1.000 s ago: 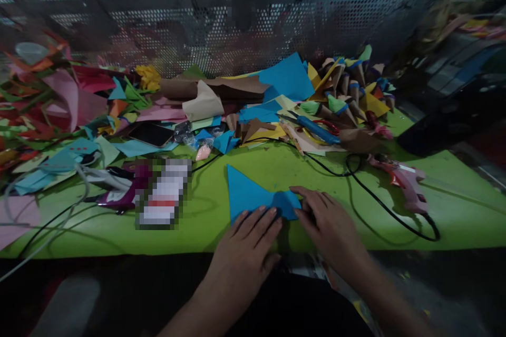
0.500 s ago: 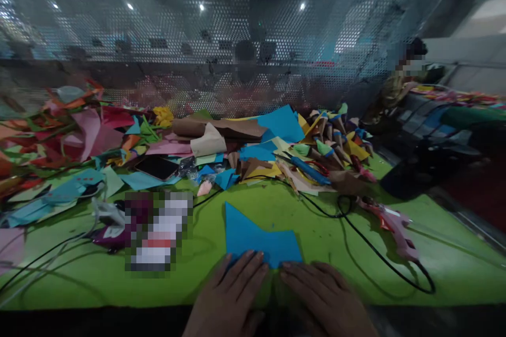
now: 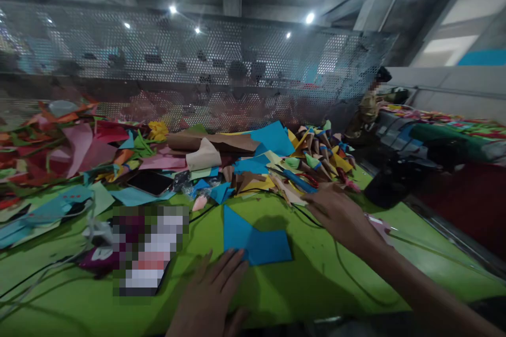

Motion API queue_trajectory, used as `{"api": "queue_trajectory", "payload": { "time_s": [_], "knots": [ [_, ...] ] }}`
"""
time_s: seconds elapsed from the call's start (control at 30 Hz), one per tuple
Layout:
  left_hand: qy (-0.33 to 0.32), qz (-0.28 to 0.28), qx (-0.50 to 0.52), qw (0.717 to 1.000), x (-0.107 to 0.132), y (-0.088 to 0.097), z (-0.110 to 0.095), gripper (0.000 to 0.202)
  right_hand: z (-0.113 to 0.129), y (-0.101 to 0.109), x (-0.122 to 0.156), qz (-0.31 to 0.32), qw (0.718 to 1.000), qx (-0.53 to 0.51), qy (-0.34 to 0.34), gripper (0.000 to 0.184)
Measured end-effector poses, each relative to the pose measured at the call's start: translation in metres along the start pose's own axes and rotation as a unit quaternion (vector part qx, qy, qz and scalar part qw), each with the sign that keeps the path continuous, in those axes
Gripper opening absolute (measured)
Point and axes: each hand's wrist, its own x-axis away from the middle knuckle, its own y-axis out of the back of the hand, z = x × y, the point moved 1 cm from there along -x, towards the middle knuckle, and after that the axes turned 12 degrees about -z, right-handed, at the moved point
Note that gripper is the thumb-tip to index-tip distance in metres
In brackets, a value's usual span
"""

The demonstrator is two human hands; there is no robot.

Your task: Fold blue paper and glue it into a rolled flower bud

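Note:
A folded sheet of blue paper (image 3: 256, 245) lies flat on the green tabletop in front of me. My left hand (image 3: 215, 284) is open, its spread fingertips resting on the paper's lower left edge. Beyond the paper to the right, my right hand (image 3: 338, 213) reaches out with fingers stretched forward and down; nothing shows in it. Its fingertips are close to a blue-handled tool (image 3: 300, 181) and a red handle loop (image 3: 310, 180) in the paper heap. The right forearm partly covers a pink glue gun (image 3: 379, 226).
A power strip with plugs (image 3: 98, 247) and a blurred-out white object (image 3: 154, 253) stand at left. A phone (image 3: 150, 183), coloured paper scraps (image 3: 87, 147) and small paper cones (image 3: 316, 147) fill the back. Black cable (image 3: 306, 216) crosses the table. Someone (image 3: 367, 105) is at far right.
My right hand has left the blue paper and moved forward and right toward the tools. My left hand stays at the paper's edge. The head view has tilted up.

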Motion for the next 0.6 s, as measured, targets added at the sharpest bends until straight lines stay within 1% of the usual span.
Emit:
{"api": "queue_trajectory", "payload": {
  "time_s": [0.1,0.17,0.27,0.33,0.43,0.5,0.6],
  "knots": [
    [0.015,-0.023,0.029,0.999,-0.007,-0.006,0.003,0.044,-0.02,-0.016,-0.036,0.049,0.996,0.066,-0.034,0.026],
    [0.019,-0.023,0.039,0.999,-0.013,-0.01,0.001,0.043,-0.029,-0.031,-0.052,0.071,0.992,0.087,-0.055,0.025],
    [0.025,0.015,0.054,0.998,-0.027,-0.016,-0.007,0.054,-0.035,-0.05,-0.064,0.073,0.991,0.087,-0.066,0.024],
    [0.03,0.051,0.067,0.996,-0.036,-0.019,-0.013,0.061,-0.037,-0.058,-0.068,0.075,0.992,0.076,-0.068,0.021],
    [0.049,0.111,0.085,0.989,-0.045,-0.021,-0.019,0.068,-0.04,-0.06,-0.071,0.091,0.992,0.051,-0.074,0.014],
    [0.066,0.142,0.098,0.983,-0.046,-0.022,-0.02,0.067,-0.043,-0.056,-0.071,0.097,0.991,0.039,-0.086,0.02],
    [0.087,0.16,0.116,0.976,-0.045,-0.022,-0.02,0.068,-0.044,-0.042,-0.06,0.092,0.989,0.033,-0.112,0.03]
  ]
}}
